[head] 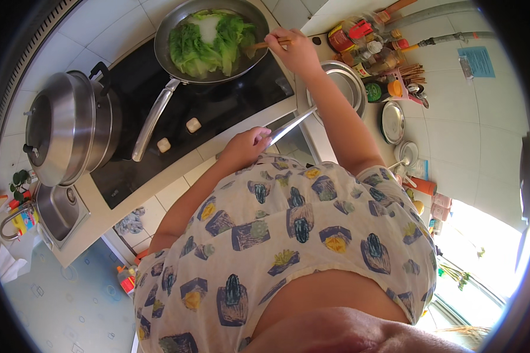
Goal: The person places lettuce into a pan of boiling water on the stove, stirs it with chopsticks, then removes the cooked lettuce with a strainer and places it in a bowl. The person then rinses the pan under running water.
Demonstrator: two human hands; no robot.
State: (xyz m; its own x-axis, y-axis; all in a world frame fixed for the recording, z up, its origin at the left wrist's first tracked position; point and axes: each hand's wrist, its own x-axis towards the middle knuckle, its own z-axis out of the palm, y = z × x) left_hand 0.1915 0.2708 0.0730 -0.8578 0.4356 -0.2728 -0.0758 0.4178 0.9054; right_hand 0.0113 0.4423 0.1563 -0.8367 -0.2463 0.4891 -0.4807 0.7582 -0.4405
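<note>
A frying pan (pixel 172 70) with a long metal handle stands on the black cooktop (pixel 229 103). Wet green leafy vegetables (pixel 198 55) lie in it, with a pale foamy patch of liquid between the leaves. My right hand (pixel 293 50) grips wooden chopsticks (pixel 265 45) at the pan's right rim, their tips among the leaves and liquid. Close to my waist, my left hand (pixel 246 148) holds a long metal utensil handle (pixel 291 125). That handle runs up to the round metal vessels (pixel 360 95) on the counter, partly hidden by my right forearm; whether it joins one of them I cannot tell.
A large lidded steel pot (pixel 66 128) stands left of the pan, beside a sink (pixel 59 212). Two pale square pieces (pixel 193 125) rest on the cooktop. Bottles (pixel 371 48), a pink utensil holder (pixel 408 86) and a metal plate (pixel 393 122) line the right-hand wall.
</note>
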